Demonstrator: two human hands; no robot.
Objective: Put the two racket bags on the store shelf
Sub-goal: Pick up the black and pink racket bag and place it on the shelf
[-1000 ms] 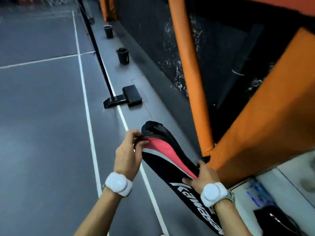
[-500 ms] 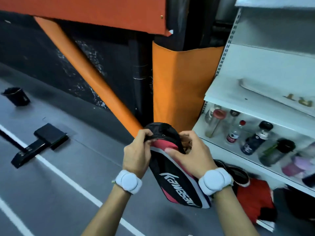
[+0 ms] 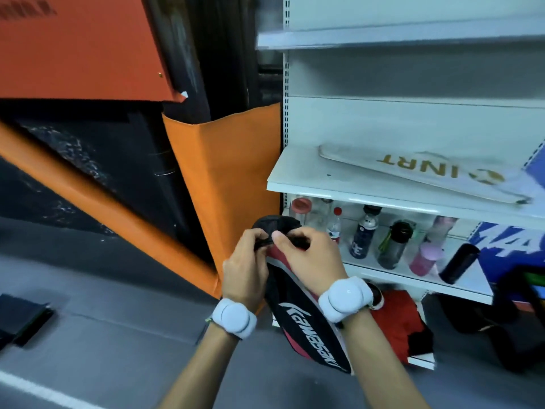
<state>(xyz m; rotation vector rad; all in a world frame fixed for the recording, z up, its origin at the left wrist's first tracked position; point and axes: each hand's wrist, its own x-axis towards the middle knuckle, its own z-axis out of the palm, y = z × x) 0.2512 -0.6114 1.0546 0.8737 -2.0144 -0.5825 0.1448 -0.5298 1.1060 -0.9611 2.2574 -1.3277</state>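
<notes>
Head view: both hands on racket bag, in front of white shelf unit

White shelf unit (image 3: pixel 413 184) fills the right half of the frame, several tiers. Orange padding (image 3: pixel 236 178) wraps a column just left of it; a slanted orange beam (image 3: pixel 88 196) runs down from the left edge to the column's foot. Grey floor (image 3: pixel 103 305) below, a white line at the bottom left corner.

Middle tier: a white racket bag (image 3: pixel 427 175) with gold lettering lies flat on it, long side angled toward the right.

Tier below: a row of bottles (image 3: pixel 362 234), upright, close together; one dark bottle (image 3: pixel 458 262) at the right end leans. Red cloth (image 3: pixel 398 317) lies on the lowest level, behind the right wrist.

Black-and-red racket bag (image 3: pixel 306 323), white lettering on the side, is held in the air in front of the shelf unit, near its left post, below the level of the middle tier. Top end points up and away, lower end hangs toward the person.

Left hand (image 3: pixel 244 270): fingers curled shut around the left side of the bag's black top end. Right hand (image 3: pixel 312 258): thumb and fingers pinched closed on the same top end from the right. Hands nearly touching each other. White band (image 3: pixel 233 318) on the left wrist, another like it on the right.
</notes>
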